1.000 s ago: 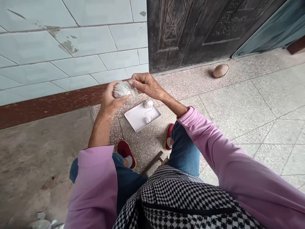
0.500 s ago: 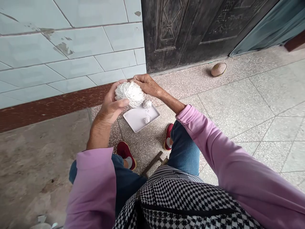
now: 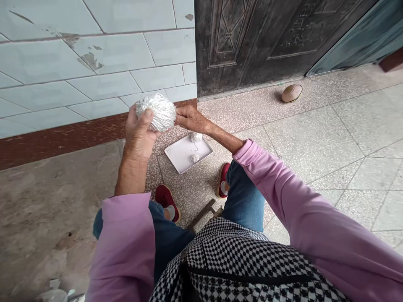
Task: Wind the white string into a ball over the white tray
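Observation:
A large ball of shiny white yarn point(image 3: 160, 112) is cradled in my left hand point(image 3: 138, 134), the thumb pressed on its front and the fingers partly hidden behind it. At the ball's right edge, my right hand point(image 3: 192, 119) has its fingers pinched together against the yarn. Any strand between those fingertips is too fine or hidden to make out. Below my hands, a shallow white tray point(image 3: 176, 157) lies on the floor. It holds a small white ball point(image 3: 195, 158) and another white ball point(image 3: 196, 137) near its back edge, with a thin wavy strand between them.
A tiled wall point(image 3: 103, 79) with a dark red skirting stands ahead on the left, beside a dark carved door point(image 3: 239, 46). A pinkish, worn-looking ball point(image 3: 291, 93) rests on the speckled floor by the door. My red shoes point(image 3: 164, 197) flank the tray's near side.
Both hands have shifted left with the yarn ball. The ball has been turned, so its strands lie differently, and my right hand has come from behind its top to its right side.

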Motion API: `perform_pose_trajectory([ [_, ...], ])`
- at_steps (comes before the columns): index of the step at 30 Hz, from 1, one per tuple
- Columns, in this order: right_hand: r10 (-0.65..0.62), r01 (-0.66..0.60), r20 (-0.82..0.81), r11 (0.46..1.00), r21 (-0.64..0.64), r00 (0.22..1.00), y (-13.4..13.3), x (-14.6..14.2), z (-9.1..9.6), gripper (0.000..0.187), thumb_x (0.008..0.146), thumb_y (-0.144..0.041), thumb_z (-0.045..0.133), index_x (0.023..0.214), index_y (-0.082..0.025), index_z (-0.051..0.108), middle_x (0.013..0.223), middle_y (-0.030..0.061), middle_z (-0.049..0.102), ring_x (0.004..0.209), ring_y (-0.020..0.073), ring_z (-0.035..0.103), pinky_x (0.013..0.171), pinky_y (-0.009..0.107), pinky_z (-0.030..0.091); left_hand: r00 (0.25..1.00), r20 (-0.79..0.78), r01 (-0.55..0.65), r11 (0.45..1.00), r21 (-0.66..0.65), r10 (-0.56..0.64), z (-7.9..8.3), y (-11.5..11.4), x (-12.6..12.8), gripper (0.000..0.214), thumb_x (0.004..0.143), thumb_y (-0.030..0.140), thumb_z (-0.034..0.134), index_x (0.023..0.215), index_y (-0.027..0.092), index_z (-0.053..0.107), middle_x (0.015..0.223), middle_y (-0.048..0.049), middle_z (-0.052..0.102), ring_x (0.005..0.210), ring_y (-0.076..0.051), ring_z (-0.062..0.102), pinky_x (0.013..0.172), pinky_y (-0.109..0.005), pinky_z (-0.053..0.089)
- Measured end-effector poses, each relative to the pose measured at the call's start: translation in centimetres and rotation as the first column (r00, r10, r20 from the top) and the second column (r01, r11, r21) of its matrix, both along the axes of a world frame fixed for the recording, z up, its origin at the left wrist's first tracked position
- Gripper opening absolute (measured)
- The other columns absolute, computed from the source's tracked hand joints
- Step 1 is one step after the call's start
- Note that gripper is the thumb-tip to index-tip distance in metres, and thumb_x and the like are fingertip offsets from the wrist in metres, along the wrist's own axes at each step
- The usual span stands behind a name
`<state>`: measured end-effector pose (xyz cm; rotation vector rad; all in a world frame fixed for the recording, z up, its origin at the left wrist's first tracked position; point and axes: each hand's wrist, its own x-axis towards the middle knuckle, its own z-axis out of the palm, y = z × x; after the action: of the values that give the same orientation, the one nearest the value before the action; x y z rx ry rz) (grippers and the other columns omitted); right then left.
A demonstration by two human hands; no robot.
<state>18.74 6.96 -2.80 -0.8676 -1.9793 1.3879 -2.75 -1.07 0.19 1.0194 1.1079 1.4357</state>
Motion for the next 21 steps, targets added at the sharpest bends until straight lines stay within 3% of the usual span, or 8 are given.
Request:
perform_pose_trajectory([
  [4, 0.013, -0.014, -0.045, 1.000, -0.007, 0.999, -0.1, 0.0, -0.3, 0.060, 0.135, -0.044, 0.077, 0.086, -0.026, 0.049, 0.072, -0.0059, 0.042, 0.075, 0.0155, 0.039, 0.069, 0.027, 0.036, 0.999, -0.009, 0.051, 0.992, -0.118, -0.053, 0.4, -0.6, -0.5, 0.126, 0.042, 0.078, 0.130, 0.139, 0.024, 0.070, 0.153, -0.0202, 0.078, 0.148, -0.057, 0.075, 0.102, -0.072, 0.080],
  [7, -0.021, 0.022, -0.040, 1.000, 0.019, 0.999, 0.0, -0.2, -0.3, 0.060, 0.136, -0.045, 0.077, 0.086, -0.025, 0.049, 0.074, -0.0055, 0.045, 0.076, 0.0155, 0.043, 0.071, 0.027, 0.038, 0.999, 0.008, 0.051, 0.996, -0.078, -0.050, 0.6, -0.7, -0.4, 0.115, 0.046, 0.077, 0.129, 0.131, 0.023, 0.072, 0.148, -0.0191, 0.079, 0.149, -0.054, 0.074, 0.107, -0.068, 0.079],
  [10, 0.003, -0.005, 0.028, 0.998, 0.066, 1.000, -0.4, -0.4, 0.2, 0.048, 0.136, -0.030, 0.072, 0.090, -0.021, 0.061, 0.078, -0.0040, 0.052, 0.079, 0.0157, 0.048, 0.076, 0.028, 0.041, 1.000, -0.002, -0.016, 1.000, -0.009, 0.016, 0.3, -0.3, -0.7, 0.110, 0.051, 0.081, 0.125, 0.127, 0.027, 0.066, 0.152, -0.0163, 0.078, 0.153, -0.051, 0.071, 0.110, -0.068, 0.076],
  [14, 0.147, -0.158, 0.107, 0.982, 0.103, 0.983, -2.0, -0.5, 1.3, 0.032, 0.132, -0.014, 0.064, 0.102, -0.016, 0.075, 0.082, -0.0036, 0.057, 0.084, 0.0160, 0.054, 0.083, 0.029, 0.044, 0.992, -0.090, -0.083, 0.996, 0.020, 0.085, -0.8, 0.8, -2.1, 0.110, 0.064, 0.088, 0.118, 0.135, 0.031, 0.057, 0.158, -0.0101, 0.075, 0.152, -0.043, 0.070, 0.115, -0.071, 0.073],
  [17, 0.154, -0.163, 0.087, 0.982, 0.100, 0.984, -3.0, -0.5, 2.4, 0.035, 0.135, -0.023, 0.065, 0.103, -0.015, 0.076, 0.080, -0.0041, 0.057, 0.085, 0.0153, 0.055, 0.082, 0.029, 0.045, 0.982, -0.147, -0.113, 0.993, 0.025, 0.116, -2.5, 1.6, -3.2, 0.122, 0.061, 0.090, 0.121, 0.146, 0.032, 0.054, 0.159, -0.0099, 0.073, 0.147, -0.040, 0.070, 0.115, -0.072, 0.073],
  [21, 0.114, -0.114, -0.003, 0.991, 0.077, 0.993, -2.9, -0.4, 3.3, 0.055, 0.139, -0.053, 0.066, 0.096, -0.019, 0.071, 0.074, -0.0055, 0.048, 0.084, 0.0146, 0.055, 0.078, 0.027, 0.046, 0.966, -0.218, -0.133, 0.991, 0.032, 0.137, -5.0, 2.7, -3.9, 0.131, 0.058, 0.086, 0.125, 0.154, 0.029, 0.057, 0.157, -0.0121, 0.075, 0.142, -0.039, 0.072, 0.118, -0.065, 0.071],
])
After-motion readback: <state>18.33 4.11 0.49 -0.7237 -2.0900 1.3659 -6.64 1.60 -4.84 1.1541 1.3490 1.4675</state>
